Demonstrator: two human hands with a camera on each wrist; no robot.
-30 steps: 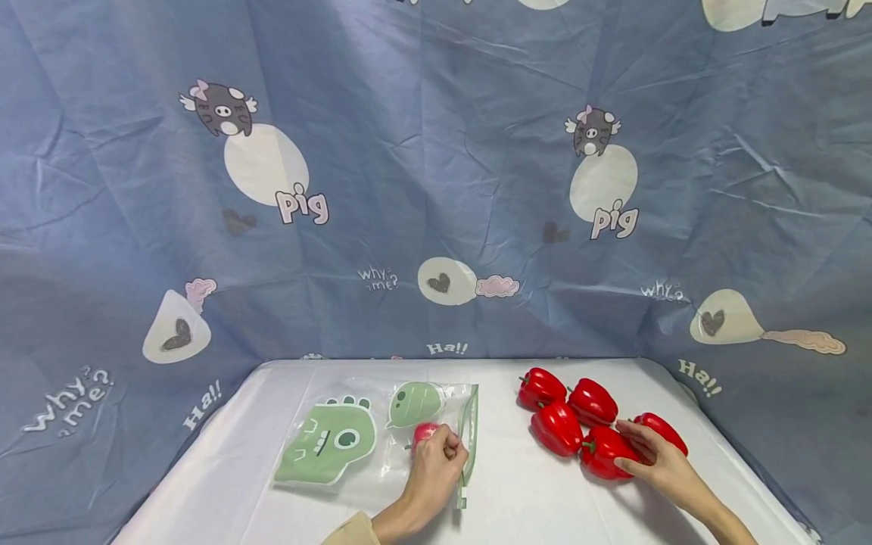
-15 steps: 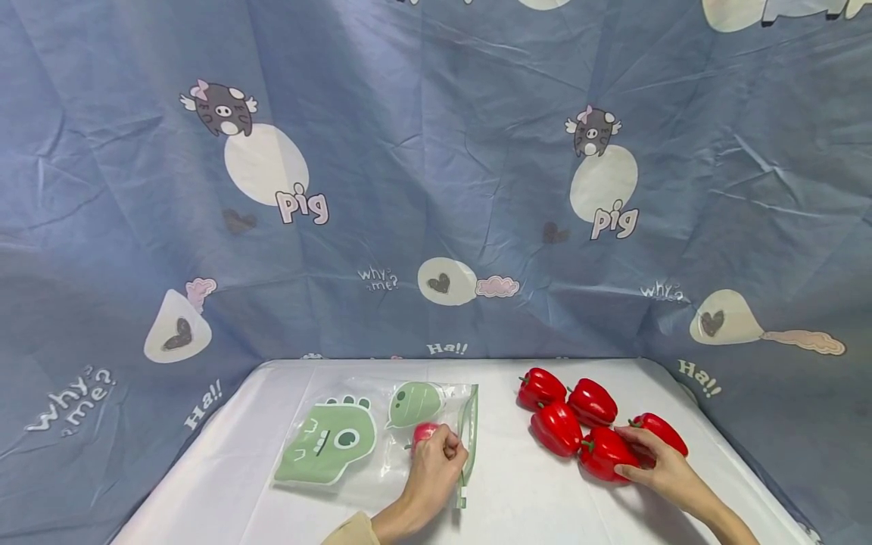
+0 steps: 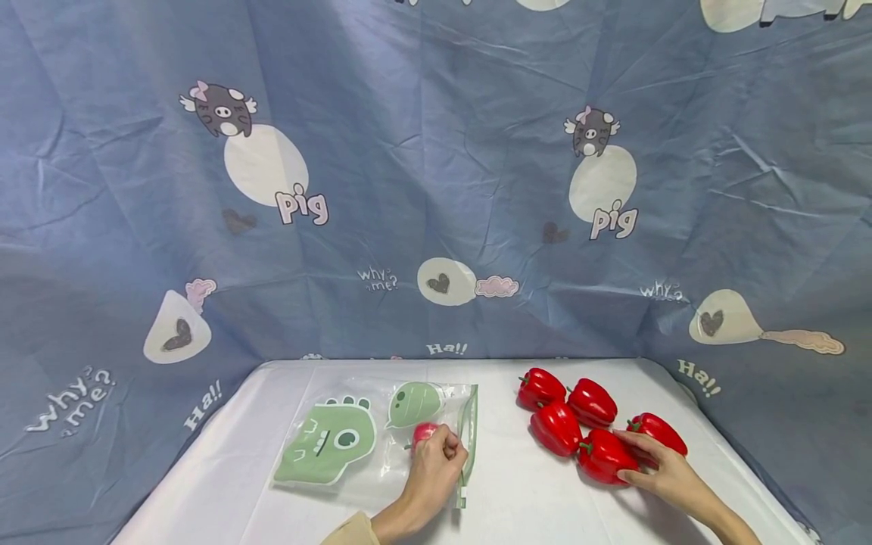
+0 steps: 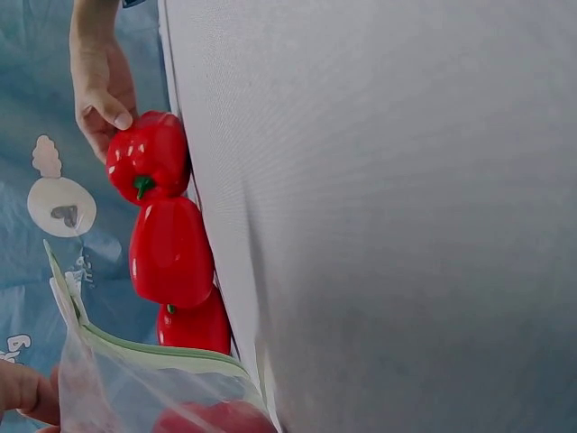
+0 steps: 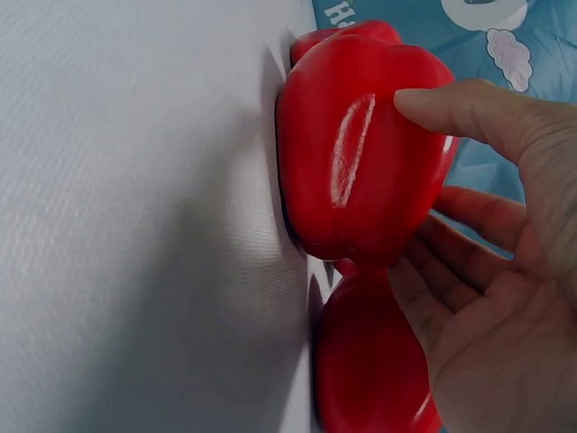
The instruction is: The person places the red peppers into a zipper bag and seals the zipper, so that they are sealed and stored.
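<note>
My left hand (image 3: pixel 437 468) pinches the open-end side of a clear zip bag (image 3: pixel 381 471) with green dinosaur prints, lying flat on the table. One red bell pepper (image 3: pixel 423 434) is inside the bag, partly hidden by that hand; the left wrist view shows its top through the plastic (image 4: pixel 117 388). At the right, my right hand (image 3: pixel 666 471) holds the nearest red bell pepper (image 3: pixel 605 457), thumb on one side and fingers round the other. In the right wrist view this pepper (image 5: pixel 361 158) appears to rest on the table still.
Several more red bell peppers lie close by: one behind the right hand (image 3: pixel 657 433), one left of the held pepper (image 3: pixel 556 429), two farther back (image 3: pixel 593 402). White cloth covers the table (image 3: pixel 504 484); a blue printed curtain (image 3: pixel 436 189) hangs behind it.
My right hand has settled its thumb and fingers closer on the nearest pepper, which has shifted slightly toward me and left. The left hand and bag have not moved.
</note>
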